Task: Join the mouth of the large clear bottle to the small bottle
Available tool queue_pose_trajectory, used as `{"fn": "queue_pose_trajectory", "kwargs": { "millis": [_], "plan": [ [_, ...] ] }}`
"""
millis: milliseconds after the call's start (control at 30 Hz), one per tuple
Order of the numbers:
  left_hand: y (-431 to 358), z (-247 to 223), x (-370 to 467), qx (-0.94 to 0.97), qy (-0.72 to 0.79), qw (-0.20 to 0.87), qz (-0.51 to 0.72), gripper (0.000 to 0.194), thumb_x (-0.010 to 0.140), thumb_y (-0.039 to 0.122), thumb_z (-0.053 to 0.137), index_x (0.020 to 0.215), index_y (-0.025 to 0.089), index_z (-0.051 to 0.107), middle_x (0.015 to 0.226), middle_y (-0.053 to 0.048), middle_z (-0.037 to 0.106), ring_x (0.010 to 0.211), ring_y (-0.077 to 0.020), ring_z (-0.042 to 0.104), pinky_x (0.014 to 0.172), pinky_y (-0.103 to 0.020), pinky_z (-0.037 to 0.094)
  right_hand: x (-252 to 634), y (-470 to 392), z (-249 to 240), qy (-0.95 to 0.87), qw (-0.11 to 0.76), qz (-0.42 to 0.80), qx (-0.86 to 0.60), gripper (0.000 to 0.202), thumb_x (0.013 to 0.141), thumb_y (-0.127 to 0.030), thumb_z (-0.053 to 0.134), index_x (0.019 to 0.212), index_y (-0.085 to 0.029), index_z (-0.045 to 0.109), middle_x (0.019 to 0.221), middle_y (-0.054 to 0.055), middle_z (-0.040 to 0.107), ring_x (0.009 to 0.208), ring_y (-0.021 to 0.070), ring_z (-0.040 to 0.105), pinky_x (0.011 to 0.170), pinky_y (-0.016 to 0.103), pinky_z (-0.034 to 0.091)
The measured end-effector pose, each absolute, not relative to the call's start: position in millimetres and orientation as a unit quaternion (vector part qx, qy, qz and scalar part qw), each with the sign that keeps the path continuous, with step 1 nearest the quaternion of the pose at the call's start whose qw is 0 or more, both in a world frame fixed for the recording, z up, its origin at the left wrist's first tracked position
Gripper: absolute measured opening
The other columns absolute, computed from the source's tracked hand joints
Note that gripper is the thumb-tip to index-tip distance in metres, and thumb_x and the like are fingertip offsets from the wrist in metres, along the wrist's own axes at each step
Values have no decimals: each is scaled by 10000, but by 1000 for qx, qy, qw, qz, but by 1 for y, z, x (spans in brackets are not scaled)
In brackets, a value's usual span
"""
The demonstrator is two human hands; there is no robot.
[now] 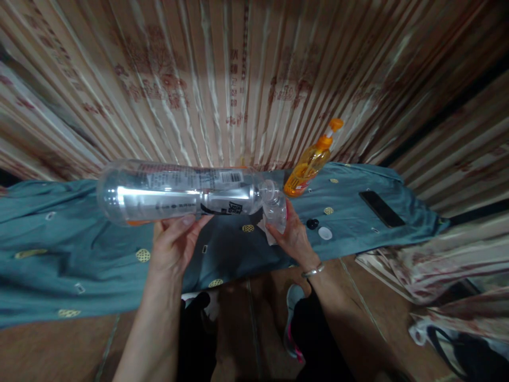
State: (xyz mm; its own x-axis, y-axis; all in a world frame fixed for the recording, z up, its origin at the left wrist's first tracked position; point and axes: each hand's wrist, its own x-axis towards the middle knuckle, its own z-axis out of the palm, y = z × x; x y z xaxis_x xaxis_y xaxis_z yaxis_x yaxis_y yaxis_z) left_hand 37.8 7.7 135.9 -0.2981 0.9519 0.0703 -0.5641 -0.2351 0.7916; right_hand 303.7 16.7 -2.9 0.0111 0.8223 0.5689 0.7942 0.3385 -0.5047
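My left hand (177, 239) is closed around the underside of a large clear plastic bottle (178, 193) with a silver label. The bottle lies nearly level in the air, its neck pointing right. My right hand (292, 233) grips a small clear plastic bottle (275, 209), whose mouth is up against or very close to the large bottle's neck; whether they touch I cannot tell. Something pale, like a piece of tissue (268, 231), shows under the small bottle. Right of my right hand, a black cap (312, 224) and a white round cap (325, 233) lie on the cloth.
A pump bottle (308, 167) with orange liquid stands on the blue-green cloth (107, 276), behind my right hand. Farther right lies a dark phone (382, 208). A pleated, printed curtain (222, 79) hangs behind the covered surface. Below is a tiled floor (254, 329).
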Motion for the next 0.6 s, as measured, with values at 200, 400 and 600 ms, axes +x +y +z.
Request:
{"fn": "queue_pose_trajectory", "kwargs": {
  "millis": [200,400,600],
  "plan": [
    [8,135,36,296,323,526,728,472,483,141,940,904,247,757,699,29,740,687,-192,729,741,-413,702,303,16,-2,-704,420,15,-573,919,989,-611,638,1663,-115,259,1565,271,581,1439,372,614,1157,603,559],
    [8,131,36,306,321,523,728,361,518,171,948,787,233,714,672,39,725,717,-194,729,858,-499,688,303,16,-2,-706,425,1,-566,904,998,-620,617,1657,-109,268,1546,281,597,1422,384,630,1139,614,574],
    [8,132,36,297,330,525,726,359,506,170,950,768,231,712,694,28,746,730,-205,737,830,-497,697,303,17,-4,-708,419,1,-568,925,993,-620,628,1671,-121,245,1567,272,580,1439,377,616,1152,606,566]
  ]
}}
